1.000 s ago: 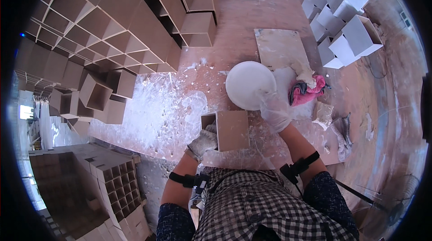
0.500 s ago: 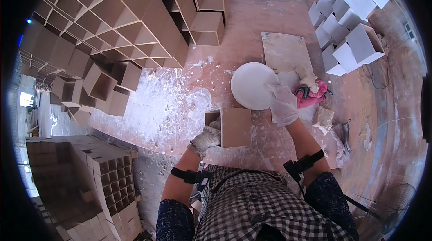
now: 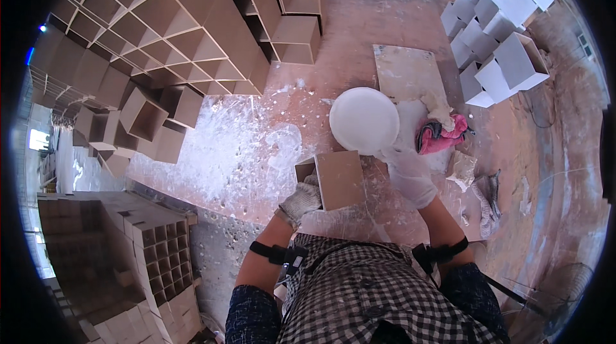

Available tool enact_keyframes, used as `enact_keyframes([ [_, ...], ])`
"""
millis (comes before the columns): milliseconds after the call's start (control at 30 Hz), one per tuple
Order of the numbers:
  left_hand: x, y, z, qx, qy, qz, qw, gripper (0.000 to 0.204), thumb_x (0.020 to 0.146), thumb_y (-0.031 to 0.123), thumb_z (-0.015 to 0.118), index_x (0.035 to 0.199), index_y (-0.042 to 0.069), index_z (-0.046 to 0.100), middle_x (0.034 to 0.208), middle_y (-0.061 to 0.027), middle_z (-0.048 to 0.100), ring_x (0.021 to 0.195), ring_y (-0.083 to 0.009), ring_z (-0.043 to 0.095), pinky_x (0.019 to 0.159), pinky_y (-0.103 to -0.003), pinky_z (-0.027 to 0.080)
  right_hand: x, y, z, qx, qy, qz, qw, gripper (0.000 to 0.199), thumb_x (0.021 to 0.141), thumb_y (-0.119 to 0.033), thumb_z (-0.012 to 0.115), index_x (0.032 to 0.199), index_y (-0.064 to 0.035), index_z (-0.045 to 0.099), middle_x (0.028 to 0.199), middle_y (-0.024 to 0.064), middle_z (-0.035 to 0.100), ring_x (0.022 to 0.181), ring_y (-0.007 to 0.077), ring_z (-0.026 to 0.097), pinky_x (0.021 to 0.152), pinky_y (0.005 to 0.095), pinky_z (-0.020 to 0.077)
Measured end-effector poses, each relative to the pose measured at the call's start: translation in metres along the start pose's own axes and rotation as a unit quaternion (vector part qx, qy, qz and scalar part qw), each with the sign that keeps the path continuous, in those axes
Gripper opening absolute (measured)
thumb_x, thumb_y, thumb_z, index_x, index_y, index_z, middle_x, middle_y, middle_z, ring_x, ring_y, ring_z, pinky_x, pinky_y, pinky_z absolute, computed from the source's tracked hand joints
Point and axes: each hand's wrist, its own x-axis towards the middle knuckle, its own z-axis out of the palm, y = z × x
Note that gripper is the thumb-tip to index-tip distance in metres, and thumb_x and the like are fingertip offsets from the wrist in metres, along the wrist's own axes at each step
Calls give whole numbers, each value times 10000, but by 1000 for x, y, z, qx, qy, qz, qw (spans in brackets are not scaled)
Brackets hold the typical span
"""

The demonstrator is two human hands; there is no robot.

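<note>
My left hand, in a grey knit glove, grips a small brown open-sided box close in front of me. Its fingers reach into the opening on the box's left and are partly hidden there. A pale, filmy glove covers my right hand, which is just right of the box and apart from it. Blur hides how those fingers are set and whether anything is between them. Beyond both hands a round white tub stands on the white-smeared work surface.
Right of the tub lie a pink and dark cloth, a flat board and a grey glove. Brown cubby boxes are stacked at the far left, white boxes at the far right. More compartmented boxes stand near left.
My right hand has drawn back from the tub's right edge, toward me and the box. The box has tilted slightly and shifted a little to the right with my left hand.
</note>
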Motion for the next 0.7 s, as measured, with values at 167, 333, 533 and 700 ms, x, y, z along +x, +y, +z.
enact_keyframes([
  [167,2,0,-7,-185,-96,-120,971,446,896,204,520,1317,59,500,1264,-138,545,1053,-328,556,771,-399,494,-24,-53,-30,219,52,-58,973,314,853,-115,553,1151,-38,615,1020,101,663,919,302,641,772,397,513],
  [333,-6,-7,35,-118,104,-54,986,346,844,242,541,1101,23,615,1046,-198,601,937,-354,582,640,-445,495,-26,-95,4,259,-21,15,966,322,923,-226,536,1173,-28,580,985,119,662,916,300,641,745,396,518],
  [533,0,-6,21,-154,13,-59,986,342,839,225,539,1104,20,613,1062,-192,609,1017,-372,552,683,-446,491,5,-78,15,438,-27,58,897,255,946,-118,488,1159,-2,566,778,75,587,671,225,587,581,340,469],
  [700,-6,-4,3,-88,-42,-46,994,354,831,226,556,1115,22,612,1095,-194,607,1039,-377,544,727,-452,490,-51,-100,1,183,-33,10,982,277,925,-138,474,1152,-28,588,866,137,634,791,270,623,666,353,482],
])
